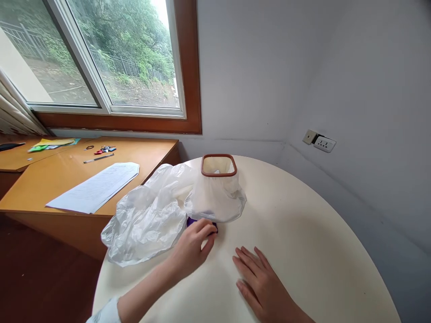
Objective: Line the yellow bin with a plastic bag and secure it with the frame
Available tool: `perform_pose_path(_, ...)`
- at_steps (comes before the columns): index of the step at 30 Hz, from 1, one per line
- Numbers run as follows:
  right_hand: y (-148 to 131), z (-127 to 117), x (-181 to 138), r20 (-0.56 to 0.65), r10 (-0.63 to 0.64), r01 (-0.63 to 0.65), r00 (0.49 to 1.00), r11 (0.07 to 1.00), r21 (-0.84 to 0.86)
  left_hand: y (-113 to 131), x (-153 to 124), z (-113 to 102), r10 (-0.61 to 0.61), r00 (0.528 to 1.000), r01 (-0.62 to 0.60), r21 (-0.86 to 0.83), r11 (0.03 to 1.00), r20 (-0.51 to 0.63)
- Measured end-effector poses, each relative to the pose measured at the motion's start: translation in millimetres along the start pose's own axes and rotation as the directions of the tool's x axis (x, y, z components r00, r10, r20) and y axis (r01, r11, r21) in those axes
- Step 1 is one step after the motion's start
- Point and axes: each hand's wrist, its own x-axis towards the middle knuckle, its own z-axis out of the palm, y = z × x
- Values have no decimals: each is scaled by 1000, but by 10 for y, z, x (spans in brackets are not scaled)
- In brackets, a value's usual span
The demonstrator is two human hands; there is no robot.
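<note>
My left hand [193, 246] reaches in over the table, its thumb and fingers pinched on a small dark purple item [191, 221]. Most of that item is hidden behind my fingers, so I cannot tell its kind. Just behind it stands a small trash bin with a brown rim [218, 175], and a translucent white plastic bag [218, 202] drapes over its outside. Left of the bin lies a large crumpled white plastic bag [144, 224]. My right hand [261, 282] rests palm down on the tabletop with its fingers stretched out, holding nothing.
The round cream table [303, 242] adjoins a wooden desk [148, 154] on the left. Papers [97, 186], a pen [98, 158] and a bunch of keys [107, 149] lie on the desk. A wall with a power socket [324, 143] borders the right side.
</note>
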Motion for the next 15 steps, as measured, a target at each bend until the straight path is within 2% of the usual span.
perform_pose_path(2,13,2,14,-55,3,-3,998,1000,8,-76,159,-2,-62,991,60,-16,998,-119)
perform_pose_path(4,27,14,34,-127,-4,7,992,1000,18,-154,273,34,-114,963,112,-22,993,-244)
perform_pose_path(6,47,21,69,-247,-17,29,969,999,46,-230,322,106,-137,937,140,-15,990,-321)
perform_pose_path(10,139,-99,254,-510,-43,101,859,991,86,-358,279,270,-157,946,164,1,987,-283)
perform_pose_path(15,306,-541,860,-645,-54,76,762,997,6,-420,242,345,-191,953,189,-33,981,-237)
